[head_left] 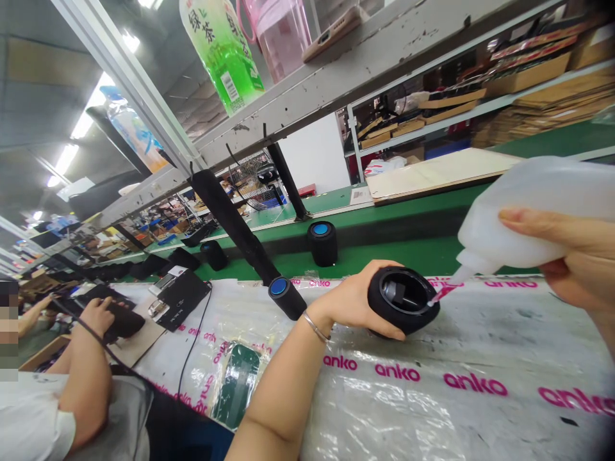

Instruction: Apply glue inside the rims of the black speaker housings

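My left hand (358, 299) grips a black round speaker shell (402, 299), tilted with its open end facing me above the plastic-covered bench. In my right hand (574, 256) is a white squeeze bottle (533, 214), held on its side. The bottle's nozzle (444, 290) touches the rim of the shell's opening. A thin bracelet circles my left wrist.
A black speaker with a blue top (287, 296) lies on the "anko" plastic sheet (432, 384). Another (322, 242) stands on the green conveyor (384, 246). A black post (235, 227) rises at the bench's back edge. A co-worker's arm (89, 358) works at the left. Bottles sit on the shelf (336, 70) overhead.
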Demonstrator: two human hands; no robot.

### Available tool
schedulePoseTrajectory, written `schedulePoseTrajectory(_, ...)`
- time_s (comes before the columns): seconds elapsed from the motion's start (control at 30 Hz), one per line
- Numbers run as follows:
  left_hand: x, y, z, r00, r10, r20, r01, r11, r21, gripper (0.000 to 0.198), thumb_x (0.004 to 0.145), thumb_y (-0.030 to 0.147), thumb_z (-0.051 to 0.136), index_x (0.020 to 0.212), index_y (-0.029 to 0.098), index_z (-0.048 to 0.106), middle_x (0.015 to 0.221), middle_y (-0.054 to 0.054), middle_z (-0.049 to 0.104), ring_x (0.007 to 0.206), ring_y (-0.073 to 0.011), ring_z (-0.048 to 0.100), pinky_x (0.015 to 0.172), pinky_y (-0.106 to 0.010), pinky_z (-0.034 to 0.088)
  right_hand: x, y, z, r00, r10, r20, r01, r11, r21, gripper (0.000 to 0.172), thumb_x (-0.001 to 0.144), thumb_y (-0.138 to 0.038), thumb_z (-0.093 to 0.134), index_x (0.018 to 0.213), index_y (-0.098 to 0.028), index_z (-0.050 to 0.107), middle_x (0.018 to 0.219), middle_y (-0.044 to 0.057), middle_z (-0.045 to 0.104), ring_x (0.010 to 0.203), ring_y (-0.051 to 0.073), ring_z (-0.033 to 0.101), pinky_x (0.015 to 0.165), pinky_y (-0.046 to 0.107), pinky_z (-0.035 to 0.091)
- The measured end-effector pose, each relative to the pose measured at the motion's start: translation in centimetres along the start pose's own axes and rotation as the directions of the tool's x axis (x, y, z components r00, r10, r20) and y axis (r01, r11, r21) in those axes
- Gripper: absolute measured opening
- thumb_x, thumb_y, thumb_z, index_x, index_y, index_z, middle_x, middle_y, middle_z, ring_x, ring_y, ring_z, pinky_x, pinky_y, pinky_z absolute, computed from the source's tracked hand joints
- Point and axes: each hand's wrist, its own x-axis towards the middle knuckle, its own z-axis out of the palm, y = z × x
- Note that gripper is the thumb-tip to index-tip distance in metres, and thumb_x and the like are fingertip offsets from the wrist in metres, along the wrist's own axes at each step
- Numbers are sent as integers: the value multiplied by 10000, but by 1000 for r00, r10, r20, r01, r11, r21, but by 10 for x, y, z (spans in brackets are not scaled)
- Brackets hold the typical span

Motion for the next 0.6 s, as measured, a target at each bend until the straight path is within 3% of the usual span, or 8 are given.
schedulePoseTrajectory(0.07,0,0,0,1000,-9,4,9,1000,3,997,480,288,913,1341,248,411,1351,-86,552,1249,-297,550,1084,-426,414,-7,-4,6,1000,-14,-2,14,1000,2,673,326,-291,921,933,-81,719,1035,180,582,971,406,578,500,411,531)
schedulePoseTrajectory(0.33,0,1,0,1000,-22,4,22,1000,8,1000,474,271,911,1343,262,416,1350,-81,547,1244,-285,553,1086,-426,420,-19,-1,6,999,-5,34,7,999,-35,571,448,-329,903,934,-90,722,1046,170,584,957,395,582,474,365,494)
schedulePoseTrajectory(0.6,2,0,2,1000,21,7,-21,999,-33,988,472,245,902,1335,240,421,1349,-90,533,1253,-281,536,1092,-410,420,-26,0,11,999,-9,49,10,1000,-4,544,464,-251,888,955,-92,714,1055,161,584,980,381,581,510,389,533)
